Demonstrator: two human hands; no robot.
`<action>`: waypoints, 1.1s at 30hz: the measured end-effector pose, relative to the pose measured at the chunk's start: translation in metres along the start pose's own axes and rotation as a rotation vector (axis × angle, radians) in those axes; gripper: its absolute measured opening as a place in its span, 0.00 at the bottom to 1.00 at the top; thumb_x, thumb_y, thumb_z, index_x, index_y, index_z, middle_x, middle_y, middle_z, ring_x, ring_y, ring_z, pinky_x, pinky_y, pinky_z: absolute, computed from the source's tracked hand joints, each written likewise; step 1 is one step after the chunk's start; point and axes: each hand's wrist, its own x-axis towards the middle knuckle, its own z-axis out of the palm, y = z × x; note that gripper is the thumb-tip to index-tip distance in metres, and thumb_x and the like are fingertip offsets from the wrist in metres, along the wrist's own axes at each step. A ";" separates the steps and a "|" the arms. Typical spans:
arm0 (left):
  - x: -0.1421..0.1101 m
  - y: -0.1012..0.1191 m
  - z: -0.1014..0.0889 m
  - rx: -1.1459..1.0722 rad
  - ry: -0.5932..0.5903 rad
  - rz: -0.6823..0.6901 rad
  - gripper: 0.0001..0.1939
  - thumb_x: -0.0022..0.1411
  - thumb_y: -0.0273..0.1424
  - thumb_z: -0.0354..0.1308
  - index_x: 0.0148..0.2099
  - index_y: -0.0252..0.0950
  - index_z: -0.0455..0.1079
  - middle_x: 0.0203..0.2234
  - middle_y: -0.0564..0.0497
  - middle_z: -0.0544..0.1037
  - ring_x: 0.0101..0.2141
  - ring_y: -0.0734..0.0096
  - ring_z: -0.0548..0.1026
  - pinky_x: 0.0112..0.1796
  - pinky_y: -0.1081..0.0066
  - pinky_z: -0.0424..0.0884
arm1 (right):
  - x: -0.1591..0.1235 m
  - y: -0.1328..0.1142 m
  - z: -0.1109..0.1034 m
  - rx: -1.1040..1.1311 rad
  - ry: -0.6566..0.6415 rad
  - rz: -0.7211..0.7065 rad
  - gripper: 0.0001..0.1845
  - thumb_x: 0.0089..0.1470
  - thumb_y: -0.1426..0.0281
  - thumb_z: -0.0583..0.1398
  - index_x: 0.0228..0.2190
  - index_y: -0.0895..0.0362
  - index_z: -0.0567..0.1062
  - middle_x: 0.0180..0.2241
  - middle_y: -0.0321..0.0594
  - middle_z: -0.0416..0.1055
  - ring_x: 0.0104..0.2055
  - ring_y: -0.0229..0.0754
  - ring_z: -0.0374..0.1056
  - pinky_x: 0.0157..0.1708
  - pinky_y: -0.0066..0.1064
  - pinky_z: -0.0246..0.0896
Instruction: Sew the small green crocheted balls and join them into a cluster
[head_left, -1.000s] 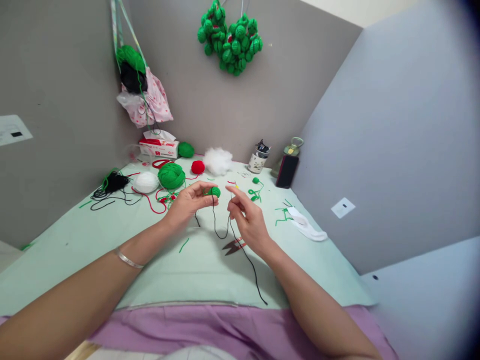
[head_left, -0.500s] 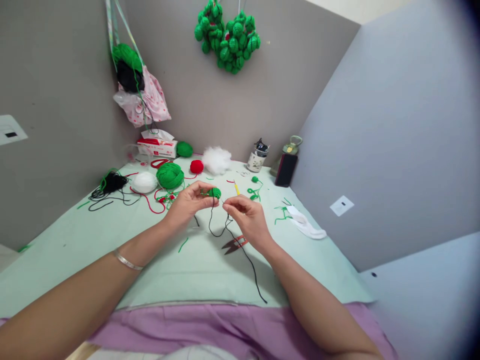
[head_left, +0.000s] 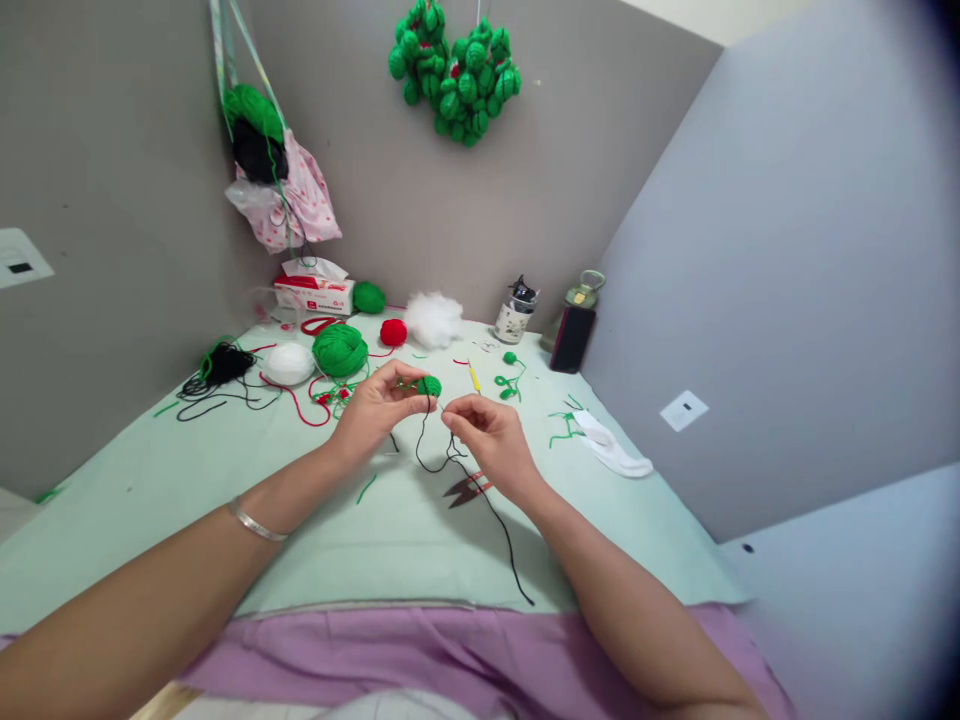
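My left hand (head_left: pixel 379 405) pinches a small green crocheted ball (head_left: pixel 430 386) between thumb and fingers. Black yarn (head_left: pixel 504 530) hangs from the ball in a loop, and its long tail runs down to the right across the table. Close beside the ball, my right hand (head_left: pixel 487 430) is closed in a pinch on a thin needle (head_left: pixel 443 408), mostly hidden by the fingertips. Below that hand lie thread snips (head_left: pixel 466 490) with orange-red handles, partly covered by it. A yellow-handled crochet hook (head_left: pixel 474 377) rests just beyond the right hand.
Left on the table (head_left: pixel 360 570) are green yarn (head_left: pixel 340 350), white yarn (head_left: pixel 289 364), black yarn strands (head_left: pixel 225 365) and a tissue box (head_left: pixel 315 295). White stuffing (head_left: pixel 435 320), a cup (head_left: pixel 514 318) and a phone (head_left: pixel 573 340) stand behind. A white strip (head_left: pixel 611 447) lies right.
My right hand has shifted slightly left, bringing the needle nearer the green ball. The left hand keeps its hold almost unmoved.
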 end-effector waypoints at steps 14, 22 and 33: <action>-0.008 -0.001 0.010 -0.292 -0.001 -0.212 0.15 0.52 0.29 0.70 0.39 0.37 0.68 0.33 0.55 0.77 0.37 0.75 0.75 0.48 0.64 0.72 | -0.001 0.016 0.012 0.049 0.083 -0.104 0.07 0.55 0.65 0.62 0.30 0.56 0.75 0.27 0.35 0.68 0.27 0.35 0.60 0.29 0.29 0.58; -0.009 -0.007 0.014 -0.094 0.033 -0.021 0.15 0.51 0.31 0.70 0.36 0.37 0.67 0.31 0.56 0.75 0.34 0.74 0.73 0.39 0.71 0.71 | 0.001 0.014 0.014 0.230 0.080 0.000 0.09 0.52 0.64 0.65 0.27 0.57 0.74 0.20 0.31 0.64 0.23 0.33 0.58 0.24 0.28 0.54; -0.005 -0.019 0.003 0.210 -0.025 0.129 0.11 0.57 0.32 0.65 0.41 0.38 0.69 0.37 0.52 0.71 0.39 0.69 0.74 0.42 0.68 0.72 | 0.011 0.009 -0.005 0.637 -0.139 0.437 0.19 0.39 0.69 0.73 0.31 0.58 0.73 0.28 0.37 0.76 0.31 0.35 0.72 0.39 0.30 0.69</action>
